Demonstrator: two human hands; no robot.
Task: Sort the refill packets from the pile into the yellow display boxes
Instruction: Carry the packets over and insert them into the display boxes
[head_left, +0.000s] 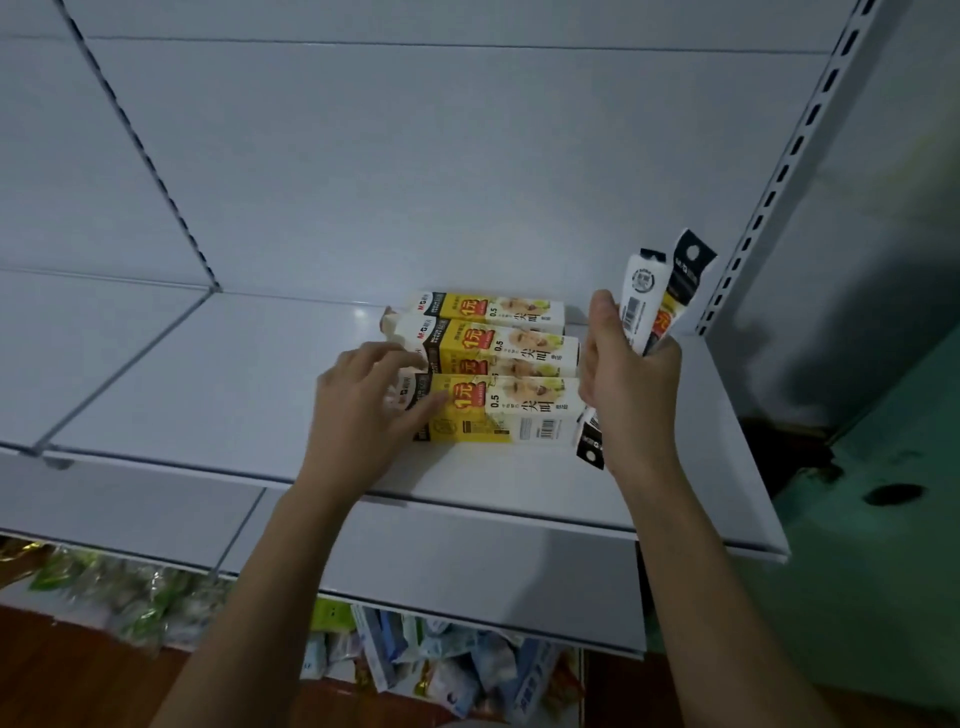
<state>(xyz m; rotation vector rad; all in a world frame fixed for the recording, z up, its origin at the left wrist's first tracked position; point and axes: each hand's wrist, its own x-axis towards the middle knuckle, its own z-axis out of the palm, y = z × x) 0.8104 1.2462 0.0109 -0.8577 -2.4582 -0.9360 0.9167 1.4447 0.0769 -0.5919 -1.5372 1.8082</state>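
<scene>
While our left hand (363, 400) rests on the near box (498, 410), its fingers lie relaxed and spread, holding nothing, with the thumb laid across the box's yellow top and the fingertips (395, 358) reaching to the left end of the middle box (493, 348). Just right of that hand we see three yellow boxes lying flat on the white shelf (208, 374), side by side and touching, their long sides running left to right; the far box (493, 312) sits nearest the back panel (415, 156). Right of the boxes, and just beside their right ends, our right hand (628, 384) is clenched round a bunch of packets (654, 301). These packets stick up and tilt to the right above the fist, white and black with a barcode showing, and the black end of one more packet (592, 447) pokes out below the fist, close to the near box's right corner. We cannot tell how many packets are in that grasp. Right of the fist, a slotted upright (769, 197) rises along the shelf's edge, with a green wall (883, 571) beyond it. Below both arms, under the shelf, a heap of loose bags (441, 670) lies on the lower level, too blurred to read.
</scene>
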